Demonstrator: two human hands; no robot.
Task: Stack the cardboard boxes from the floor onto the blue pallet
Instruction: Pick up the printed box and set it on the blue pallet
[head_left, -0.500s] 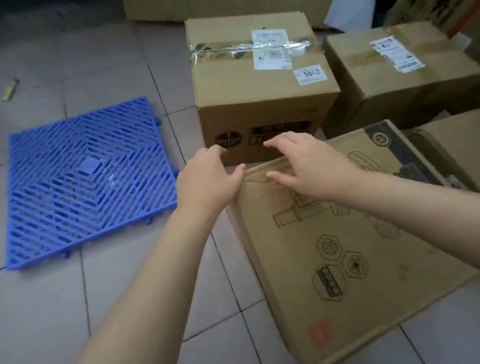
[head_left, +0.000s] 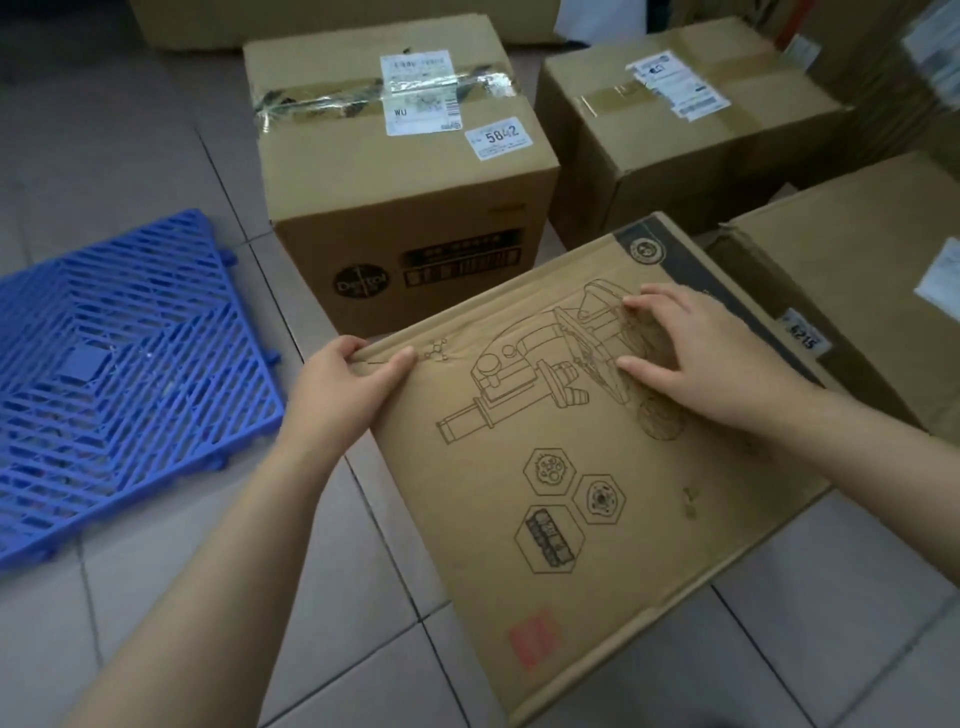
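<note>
A flat cardboard box (head_left: 597, 519) printed with line drawings lies on the tiled floor in front of me. My left hand (head_left: 343, 384) grips its far left corner, thumb on top and fingers curled over the edge. My right hand (head_left: 696, 358) rests palm down on the box's top, fingers spread, holding nothing. The blue pallet (head_left: 119, 374), a plastic grid, lies on the floor at the left with nothing on it. A taller taped box (head_left: 405, 176) with a "5842" label stands just behind the flat one.
Another labelled box (head_left: 685, 119) stands at the back right, and a further one (head_left: 862, 291) at the right edge touches the flat box. More cardboard lines the back wall. Bare floor tiles (head_left: 171, 597) lie between me and the pallet.
My left hand has closed onto the box's corner. My right hand has slid right across the top. The view has shifted, so the pallet sits further left.
</note>
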